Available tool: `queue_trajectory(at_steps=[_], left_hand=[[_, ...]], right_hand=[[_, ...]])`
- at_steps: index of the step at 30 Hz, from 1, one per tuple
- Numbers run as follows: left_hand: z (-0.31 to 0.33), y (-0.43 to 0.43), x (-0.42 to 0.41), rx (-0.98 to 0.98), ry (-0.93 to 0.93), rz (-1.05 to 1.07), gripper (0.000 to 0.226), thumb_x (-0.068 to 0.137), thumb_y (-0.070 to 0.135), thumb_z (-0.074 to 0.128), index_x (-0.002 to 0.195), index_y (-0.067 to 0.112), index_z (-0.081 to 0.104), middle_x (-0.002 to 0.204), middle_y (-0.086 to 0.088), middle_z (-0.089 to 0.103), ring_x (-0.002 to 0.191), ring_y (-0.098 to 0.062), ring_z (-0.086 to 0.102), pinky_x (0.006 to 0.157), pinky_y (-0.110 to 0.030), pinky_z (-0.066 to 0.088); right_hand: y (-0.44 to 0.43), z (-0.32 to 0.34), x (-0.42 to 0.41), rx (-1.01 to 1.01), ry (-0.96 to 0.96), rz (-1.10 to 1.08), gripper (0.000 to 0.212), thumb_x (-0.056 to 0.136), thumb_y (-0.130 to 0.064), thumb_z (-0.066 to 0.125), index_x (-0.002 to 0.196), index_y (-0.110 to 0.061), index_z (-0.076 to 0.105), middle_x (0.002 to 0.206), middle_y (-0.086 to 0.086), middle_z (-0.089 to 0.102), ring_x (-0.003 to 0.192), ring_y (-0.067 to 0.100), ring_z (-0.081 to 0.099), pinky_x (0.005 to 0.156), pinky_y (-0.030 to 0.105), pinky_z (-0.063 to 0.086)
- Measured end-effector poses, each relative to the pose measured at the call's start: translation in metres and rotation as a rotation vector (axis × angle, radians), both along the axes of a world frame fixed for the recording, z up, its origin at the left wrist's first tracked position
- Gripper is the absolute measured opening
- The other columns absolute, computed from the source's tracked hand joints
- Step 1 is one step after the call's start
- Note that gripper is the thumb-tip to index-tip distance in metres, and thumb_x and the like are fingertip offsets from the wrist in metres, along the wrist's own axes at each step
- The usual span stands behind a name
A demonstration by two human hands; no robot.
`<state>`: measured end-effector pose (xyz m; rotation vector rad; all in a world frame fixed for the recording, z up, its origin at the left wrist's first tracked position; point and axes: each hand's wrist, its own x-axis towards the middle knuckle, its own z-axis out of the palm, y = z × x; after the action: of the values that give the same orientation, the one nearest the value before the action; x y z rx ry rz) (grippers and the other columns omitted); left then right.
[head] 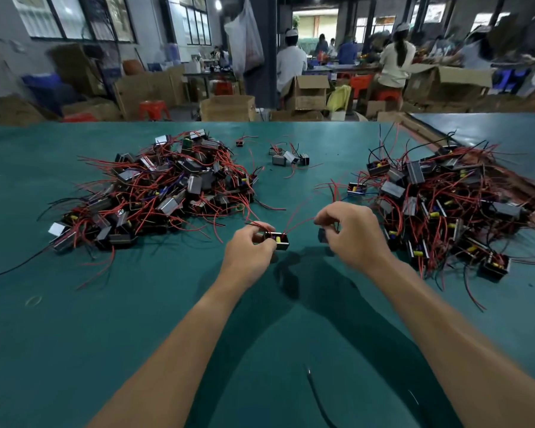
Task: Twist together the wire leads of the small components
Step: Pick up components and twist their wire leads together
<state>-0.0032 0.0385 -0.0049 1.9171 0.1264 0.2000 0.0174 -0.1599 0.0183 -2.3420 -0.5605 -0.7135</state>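
Observation:
My left hand (pixel 250 247) grips a small black box component (pixel 279 240) with a yellow part inside, just above the green table (pixel 136 304). Thin red leads (pixel 300 225) rise from this component and run to the right. My right hand (pixel 349 231) pinches the far end of those red leads between thumb and fingers. A second dark component (pixel 322 235) shows under the right hand's fingers; whether the hand holds it I cannot tell.
A large heap of black components with red wires (pixel 161 186) lies at the left, another heap (pixel 439 205) at the right. A few loose components (pixel 288 156) sit further back. A stray black wire (pixel 317 396) lies near me. People work at benches behind.

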Motion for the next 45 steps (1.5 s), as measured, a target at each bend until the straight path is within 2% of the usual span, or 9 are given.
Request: queue_trajectory(at_steps=[7, 10, 18, 24, 29, 34, 37, 41, 45], left_hand=[[0.001, 0.007, -0.003, 0.255, -0.074, 0.065, 0.01, 0.076, 0.02, 0.074, 0.071, 0.026, 0.069, 0.071, 0.011, 0.069, 0.071, -0.01, 0.067, 0.063, -0.019, 0.051], [0.002, 0.007, -0.004, 0.318, -0.116, 0.097, 0.01, 0.074, 0.024, 0.078, 0.072, 0.023, 0.069, 0.067, 0.014, 0.066, 0.066, 0.002, 0.062, 0.054, -0.004, 0.04], [-0.001, 0.006, -0.008, 0.436, -0.211, 0.104, 0.018, 0.081, 0.013, 0.07, 0.074, 0.022, 0.056, 0.049, 0.002, 0.057, 0.05, -0.01, 0.056, 0.051, -0.017, 0.042], [0.002, -0.001, -0.007, 0.063, 0.017, -0.151, 0.014, 0.076, 0.004, 0.079, 0.07, 0.011, 0.069, 0.055, -0.005, 0.065, 0.043, -0.02, 0.056, 0.053, -0.033, 0.05], [0.005, -0.002, -0.01, 0.237, -0.114, -0.108, 0.005, 0.078, 0.018, 0.078, 0.073, 0.021, 0.078, 0.054, 0.007, 0.068, 0.042, -0.005, 0.056, 0.048, -0.019, 0.045], [0.008, -0.002, -0.016, 0.311, -0.228, -0.047, 0.005, 0.075, 0.024, 0.081, 0.071, 0.024, 0.078, 0.058, 0.014, 0.069, 0.054, -0.002, 0.063, 0.055, -0.025, 0.05], [0.006, -0.001, -0.015, 0.305, -0.25, -0.035, 0.006, 0.073, 0.024, 0.083, 0.069, 0.025, 0.078, 0.061, 0.012, 0.069, 0.055, -0.003, 0.062, 0.056, -0.026, 0.051], [0.003, -0.002, -0.014, 0.287, -0.274, -0.022, 0.013, 0.07, 0.02, 0.085, 0.066, 0.029, 0.075, 0.064, 0.016, 0.069, 0.054, -0.001, 0.06, 0.055, -0.02, 0.049], [0.002, -0.003, -0.013, 0.301, -0.255, -0.046, 0.02, 0.069, 0.019, 0.083, 0.061, 0.03, 0.069, 0.058, 0.02, 0.065, 0.049, 0.001, 0.056, 0.049, -0.014, 0.043]], right_hand=[[0.002, -0.004, -0.015, 0.103, 0.175, 0.074, 0.006, 0.08, -0.013, 0.068, 0.082, -0.019, 0.067, 0.063, -0.009, 0.064, 0.055, 0.007, 0.056, 0.062, 0.028, 0.051], [-0.004, -0.007, -0.013, 0.28, 0.187, 0.038, 0.017, 0.077, -0.017, 0.071, 0.072, -0.021, 0.056, 0.053, -0.007, 0.057, 0.047, 0.007, 0.045, 0.053, 0.023, 0.042], [-0.009, -0.016, -0.01, 0.461, 0.195, -0.014, 0.02, 0.087, -0.018, 0.063, 0.096, -0.023, 0.046, 0.041, -0.007, 0.039, 0.042, 0.022, 0.038, 0.058, 0.033, 0.047], [-0.007, -0.017, -0.014, 0.432, 0.186, 0.03, 0.015, 0.088, -0.014, 0.062, 0.098, -0.02, 0.052, 0.043, -0.005, 0.046, 0.041, 0.01, 0.036, 0.058, 0.023, 0.036], [-0.009, -0.01, -0.016, 0.532, 0.193, -0.005, 0.017, 0.086, -0.011, 0.059, 0.093, -0.023, 0.051, 0.048, 0.007, 0.047, 0.053, 0.04, 0.054, 0.06, 0.041, 0.049], [-0.005, -0.01, -0.014, 0.77, 0.32, 0.045, 0.018, 0.088, 0.002, 0.057, 0.1, -0.01, 0.05, 0.045, -0.011, 0.043, 0.041, 0.005, 0.052, 0.077, 0.057, 0.057], [-0.005, -0.009, -0.012, 0.883, 0.39, 0.038, 0.017, 0.091, 0.002, 0.055, 0.103, -0.009, 0.051, 0.044, -0.007, 0.043, 0.038, 0.004, 0.044, 0.068, 0.046, 0.059], [-0.009, -0.011, -0.008, 0.775, 0.445, -0.022, 0.01, 0.094, -0.004, 0.058, 0.103, -0.005, 0.059, 0.044, -0.009, 0.044, 0.04, 0.006, 0.041, 0.054, 0.033, 0.058], [-0.01, -0.017, -0.008, 0.533, 0.381, -0.049, 0.011, 0.09, -0.014, 0.064, 0.08, -0.019, 0.068, 0.048, -0.009, 0.047, 0.052, 0.016, 0.044, 0.061, 0.062, 0.054]])
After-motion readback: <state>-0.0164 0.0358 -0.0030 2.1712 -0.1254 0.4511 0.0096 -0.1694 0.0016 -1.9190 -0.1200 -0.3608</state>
